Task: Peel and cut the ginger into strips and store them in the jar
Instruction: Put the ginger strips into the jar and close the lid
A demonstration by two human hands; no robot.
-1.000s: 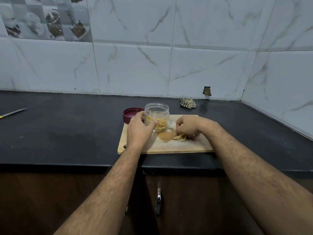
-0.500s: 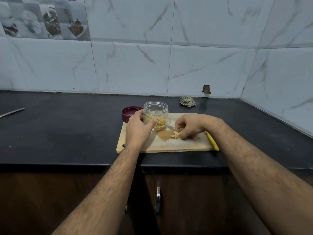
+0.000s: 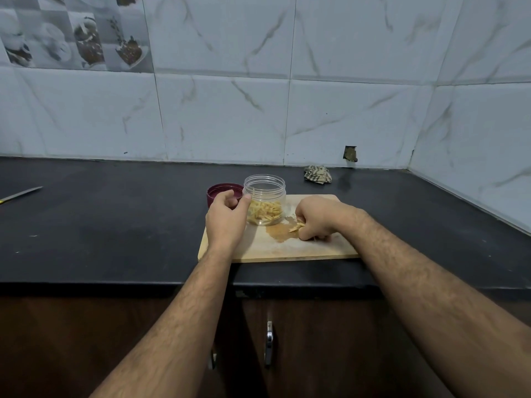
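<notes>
Your left hand grasps the clear round plastic jar, part-filled with pale ginger strips, standing on the rectangular wooden cutting board. Your right hand pinches 1 small bunch of loose strips on the board. The maroon lid lies just behind.

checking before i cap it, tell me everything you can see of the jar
The jar is clear plastic, short and round, with a threaded neck and no lid. It stands upright on the far left part of the board, about a third full of pale ginger strips. The left hand holds its left side, thumb against the wall.
</notes>
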